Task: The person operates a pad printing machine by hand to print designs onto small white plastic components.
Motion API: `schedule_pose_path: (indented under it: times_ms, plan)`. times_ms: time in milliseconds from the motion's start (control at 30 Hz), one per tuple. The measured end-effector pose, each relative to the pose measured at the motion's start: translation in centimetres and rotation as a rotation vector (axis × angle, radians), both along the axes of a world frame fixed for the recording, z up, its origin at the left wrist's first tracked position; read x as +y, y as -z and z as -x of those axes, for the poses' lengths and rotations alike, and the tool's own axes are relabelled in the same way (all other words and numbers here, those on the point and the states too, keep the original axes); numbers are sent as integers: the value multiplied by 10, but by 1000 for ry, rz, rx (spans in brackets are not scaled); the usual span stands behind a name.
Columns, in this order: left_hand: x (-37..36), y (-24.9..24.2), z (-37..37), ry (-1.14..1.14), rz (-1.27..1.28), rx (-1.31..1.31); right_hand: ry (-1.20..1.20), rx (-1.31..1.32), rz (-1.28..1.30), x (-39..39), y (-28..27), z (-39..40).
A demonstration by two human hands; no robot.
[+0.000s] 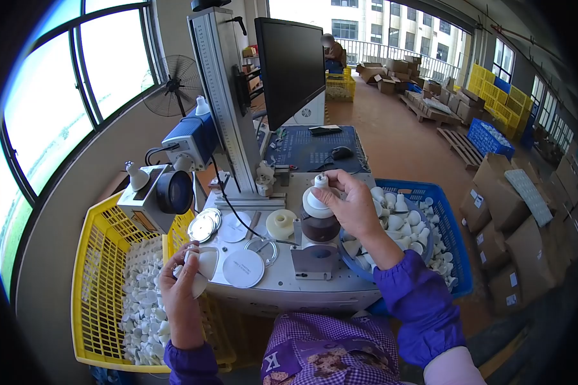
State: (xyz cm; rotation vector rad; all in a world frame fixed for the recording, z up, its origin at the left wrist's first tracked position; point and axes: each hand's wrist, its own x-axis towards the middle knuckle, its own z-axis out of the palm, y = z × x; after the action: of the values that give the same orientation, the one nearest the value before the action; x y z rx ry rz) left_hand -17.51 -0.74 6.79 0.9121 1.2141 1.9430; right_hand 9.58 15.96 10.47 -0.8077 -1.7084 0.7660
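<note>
My right hand grips a white light bulb by its narrow neck, thumb and fingers around it. The bulb stands base up over a white ring on a dark round holder, with a small metal block in front. Lower left, my left hand is closed around white light bulbs, their wide ends toward the table; the fingers partly cover them. Near that hand, a white disc, a metal ring and a cream-coloured round part lie on the worktable.
A yellow crate of white bulbs stands left; a blue crate with a bulb-filled basin is right. The machine's dark lens and upright column rise beside the table. A monitor stands behind; a person sits far back.
</note>
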Motion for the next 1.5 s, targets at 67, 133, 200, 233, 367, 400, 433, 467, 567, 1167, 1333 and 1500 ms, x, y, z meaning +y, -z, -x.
schedule_pose_path:
  times_ms: [67, 133, 200, 233, 367, 400, 433, 467, 567, 1167, 1333, 1500]
  plan:
    - [-9, 11, 9, -93, -39, -47, 13, 15, -25, -3, 4, 1]
    - [-18, 23, 25, -144, -32, -77, 22, 30, -53, -3, 3, 1]
    - [-28, 37, 42, -223, -28, -81, -49, 25, 49, -1, 2, -2]
    - [-33, 40, 48, -220, -26, -79, -46, 27, 51, 0, 5, -1]
    - [-51, 60, 77, -381, 55, -46, -88, 69, 21, 9, 13, -3]
    - [-55, 66, 85, -433, 73, -28, -141, 86, 65, 12, 14, -5]
    - [-58, 71, 92, -483, 90, -9, -133, 93, 66, 13, 13, -7]
    - [-59, 80, 98, -542, 62, -26, -198, 91, 90, 14, 12, -8]
    - [-69, 91, 115, -562, 130, -17, -285, 76, 118, 18, 7, -13]
    - [-92, 211, 211, -596, 586, 382, 205, -735, -25, 29, 43, -132]
    - [-86, 194, 193, -772, 540, 567, 147, -895, -103, 47, 63, -127]
    - [-81, 181, 172, -787, 488, 588, 112, -996, -122, 49, 54, -124]
